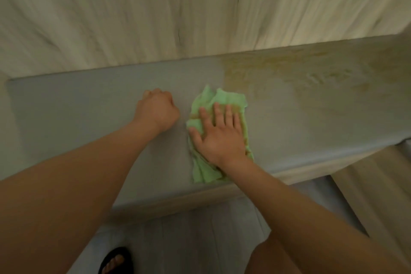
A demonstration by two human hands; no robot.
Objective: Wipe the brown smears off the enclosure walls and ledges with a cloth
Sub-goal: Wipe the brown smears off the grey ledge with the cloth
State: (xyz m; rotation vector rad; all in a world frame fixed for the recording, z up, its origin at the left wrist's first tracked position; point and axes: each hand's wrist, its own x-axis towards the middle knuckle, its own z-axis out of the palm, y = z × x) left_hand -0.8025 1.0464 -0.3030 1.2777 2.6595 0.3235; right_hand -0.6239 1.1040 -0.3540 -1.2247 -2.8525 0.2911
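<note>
On ledge [89, 104]: right hand [219, 138] flat on cloth [219, 100].

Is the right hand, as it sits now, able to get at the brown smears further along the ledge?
Probably yes. The right hand presses the green cloth flat on the ledge, and the smears lie just rightward with nothing between.

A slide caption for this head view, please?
Right hand presses a green cloth on the grey ledge beside brown smears; left hand rests fisted nearby.

Right hand [219, 138] presses green cloth [216, 104] flat on the ledge [89, 104]; left hand [156, 110] seemingly fisted beside it.
</note>
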